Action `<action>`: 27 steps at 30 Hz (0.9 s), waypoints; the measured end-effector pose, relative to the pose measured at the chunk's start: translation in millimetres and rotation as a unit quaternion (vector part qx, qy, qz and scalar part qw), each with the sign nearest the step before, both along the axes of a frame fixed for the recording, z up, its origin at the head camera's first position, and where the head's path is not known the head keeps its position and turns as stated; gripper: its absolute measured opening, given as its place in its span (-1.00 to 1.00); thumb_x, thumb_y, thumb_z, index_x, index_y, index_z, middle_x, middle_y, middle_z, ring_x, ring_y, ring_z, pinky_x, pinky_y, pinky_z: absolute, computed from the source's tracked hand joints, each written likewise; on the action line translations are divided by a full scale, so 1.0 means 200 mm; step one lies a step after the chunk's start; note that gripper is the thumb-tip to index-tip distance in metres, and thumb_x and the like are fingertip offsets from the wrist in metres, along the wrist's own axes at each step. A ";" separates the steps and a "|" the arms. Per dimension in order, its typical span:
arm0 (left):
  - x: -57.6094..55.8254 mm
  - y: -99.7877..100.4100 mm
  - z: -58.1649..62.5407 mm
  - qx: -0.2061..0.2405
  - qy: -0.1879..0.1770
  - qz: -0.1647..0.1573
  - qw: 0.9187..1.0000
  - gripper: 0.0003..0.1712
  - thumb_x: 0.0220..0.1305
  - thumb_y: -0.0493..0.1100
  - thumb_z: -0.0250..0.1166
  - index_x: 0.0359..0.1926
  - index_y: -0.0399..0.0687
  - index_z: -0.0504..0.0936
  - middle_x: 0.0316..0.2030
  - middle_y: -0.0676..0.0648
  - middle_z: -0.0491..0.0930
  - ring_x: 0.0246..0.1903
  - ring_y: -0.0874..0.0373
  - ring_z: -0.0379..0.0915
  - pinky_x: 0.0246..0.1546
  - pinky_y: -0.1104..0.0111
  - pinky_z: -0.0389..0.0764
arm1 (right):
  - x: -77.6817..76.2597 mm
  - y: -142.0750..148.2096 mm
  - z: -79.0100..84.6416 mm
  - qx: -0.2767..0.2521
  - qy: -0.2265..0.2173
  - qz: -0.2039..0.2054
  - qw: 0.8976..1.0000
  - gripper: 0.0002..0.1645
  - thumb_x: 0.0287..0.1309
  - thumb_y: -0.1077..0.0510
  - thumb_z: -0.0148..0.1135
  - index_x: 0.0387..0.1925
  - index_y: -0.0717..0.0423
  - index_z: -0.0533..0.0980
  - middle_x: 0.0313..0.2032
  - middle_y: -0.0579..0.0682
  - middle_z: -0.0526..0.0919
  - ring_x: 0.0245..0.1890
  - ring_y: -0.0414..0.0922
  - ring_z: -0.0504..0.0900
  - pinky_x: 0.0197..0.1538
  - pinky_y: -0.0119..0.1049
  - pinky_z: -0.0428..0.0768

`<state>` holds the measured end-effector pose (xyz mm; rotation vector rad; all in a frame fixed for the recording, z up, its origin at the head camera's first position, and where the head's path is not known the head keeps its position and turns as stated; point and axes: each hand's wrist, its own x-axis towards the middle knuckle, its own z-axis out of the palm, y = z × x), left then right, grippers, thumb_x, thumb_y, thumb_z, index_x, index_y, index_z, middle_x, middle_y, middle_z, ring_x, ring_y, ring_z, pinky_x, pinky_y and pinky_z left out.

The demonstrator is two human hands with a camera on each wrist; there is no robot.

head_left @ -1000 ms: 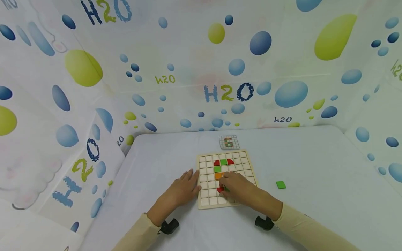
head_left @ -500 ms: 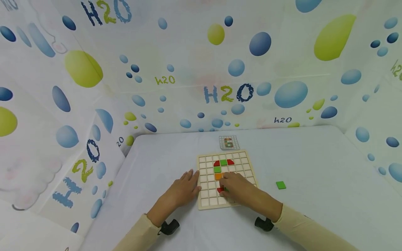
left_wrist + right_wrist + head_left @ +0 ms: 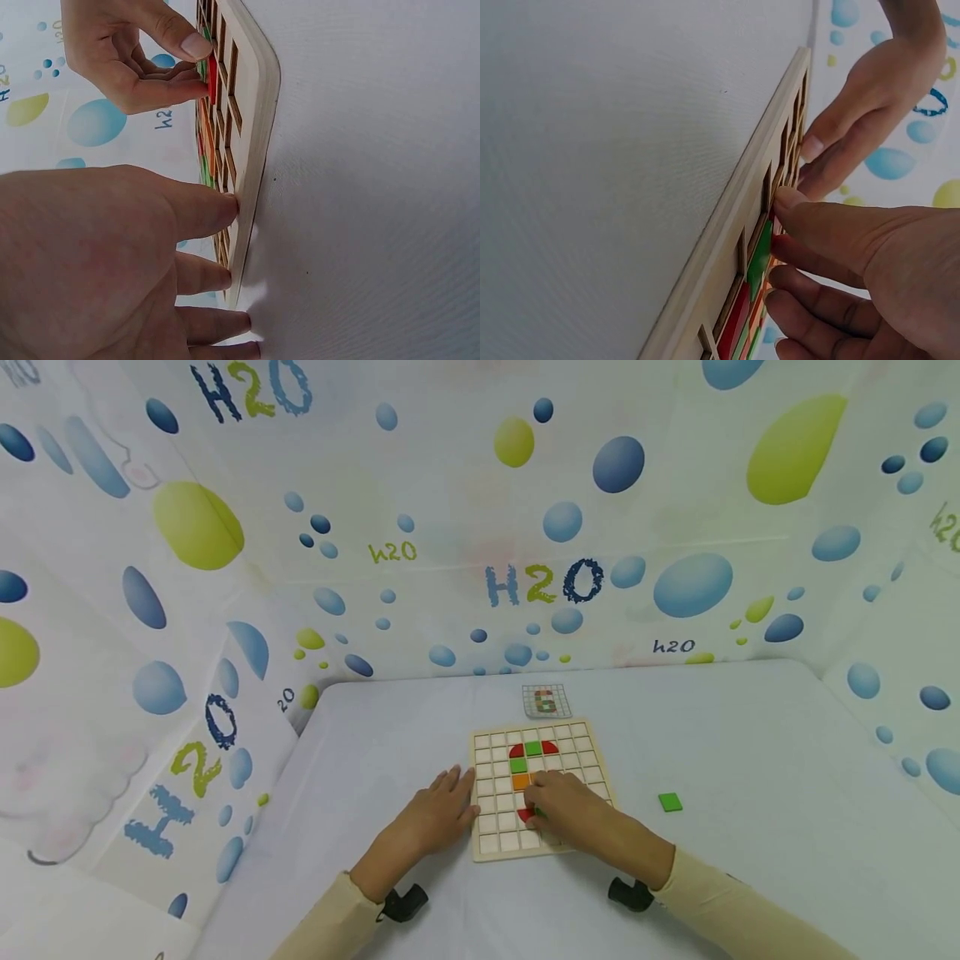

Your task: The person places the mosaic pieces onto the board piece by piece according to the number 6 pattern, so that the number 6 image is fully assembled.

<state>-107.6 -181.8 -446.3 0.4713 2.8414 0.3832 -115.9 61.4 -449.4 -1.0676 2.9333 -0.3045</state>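
Note:
A square wooden grid board (image 3: 489, 843) lies on the white cloth, with red, green and orange tiles set in some of its cells. My right hand (image 3: 568, 806) is over the lower middle of the board. Its thumb and index finger pinch a red quarter-round tile (image 3: 212, 79) at its cell, beside a green tile (image 3: 760, 255). My left hand (image 3: 438, 810) lies with fingers extended against the board's left edge, thumb and fingertips touching the rim. An orange tile (image 3: 521, 782) sits above the red one, partly beside my right fingers. My right hand hides several cells.
One loose green square tile (image 3: 671, 802) lies on the cloth right of the board. Behind the board is a small pattern card (image 3: 546, 701) with a printed grid. A patterned curtain (image 3: 450, 468) encloses the table at the back and sides.

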 end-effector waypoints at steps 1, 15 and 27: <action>0.00 0.00 0.00 0.000 -0.001 0.000 1.000 -0.24 0.63 0.07 0.13 0.62 -0.22 0.21 0.59 -0.36 0.16 0.57 -0.33 0.13 0.43 -0.28 0.34 | 0.00 0.00 0.00 0.001 0.000 0.000 1.000 -0.75 0.20 -0.01 0.57 -0.21 0.02 0.70 -0.31 -0.16 0.53 -0.30 -0.21 0.44 -0.10 -0.30 0.61; 0.00 0.00 -0.01 0.003 -0.001 -0.002 1.000 -0.24 0.64 0.07 0.12 0.63 -0.22 0.20 0.59 -0.36 0.16 0.57 -0.33 0.12 0.44 -0.27 0.33 | -0.02 0.14 0.08 -0.024 -0.081 -0.060 0.995 -0.67 0.21 0.05 0.57 -0.02 0.03 0.71 -0.16 -0.11 0.62 -0.13 -0.16 0.56 0.05 -0.19 0.68; -0.01 -0.01 -0.01 -0.002 0.003 -0.003 1.000 -0.25 0.64 0.07 0.12 0.63 -0.21 0.21 0.59 -0.36 0.16 0.57 -0.32 0.13 0.44 -0.27 0.34 | -0.07 0.45 0.19 -0.067 -0.085 -0.099 0.989 -0.69 0.26 0.15 0.52 0.00 0.11 0.68 -0.14 -0.03 0.63 -0.10 -0.06 0.61 0.04 -0.15 0.73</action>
